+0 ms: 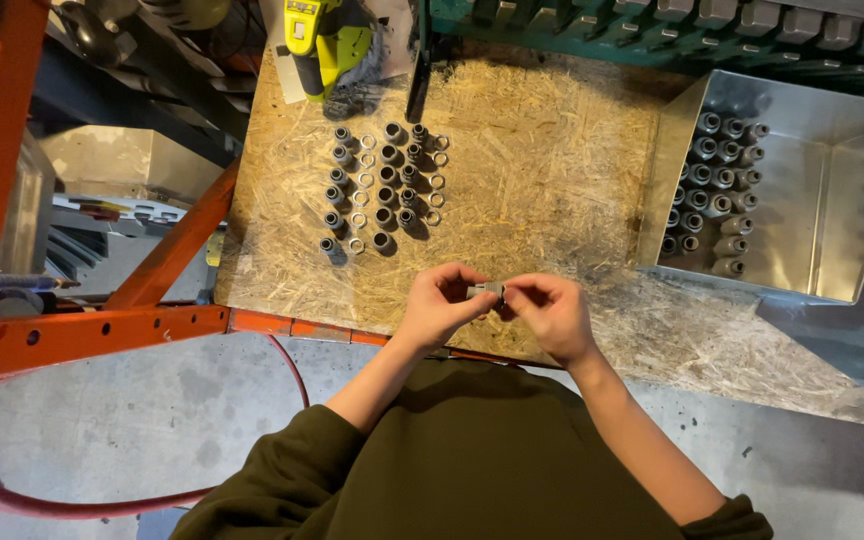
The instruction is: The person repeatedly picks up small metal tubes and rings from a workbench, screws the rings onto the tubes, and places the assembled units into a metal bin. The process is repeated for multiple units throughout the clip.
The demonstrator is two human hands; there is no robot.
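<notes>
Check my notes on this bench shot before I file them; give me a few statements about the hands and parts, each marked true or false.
1. Both hands hold one small metal fitting between them. True: the left hand and right hand pinch it from either side.
2. The metal tray on the right holds no parts. False: grey fittings stand in rows along its left wall.
3. Loose fittings and rings are laid out in rows on the chipboard bench top. True.
4. The yellow-green power tool lies inside the tray. False: it sits at the far edge of the bench, above the rows.
5. The person wears gloves. False: both hands are bare.
</notes>
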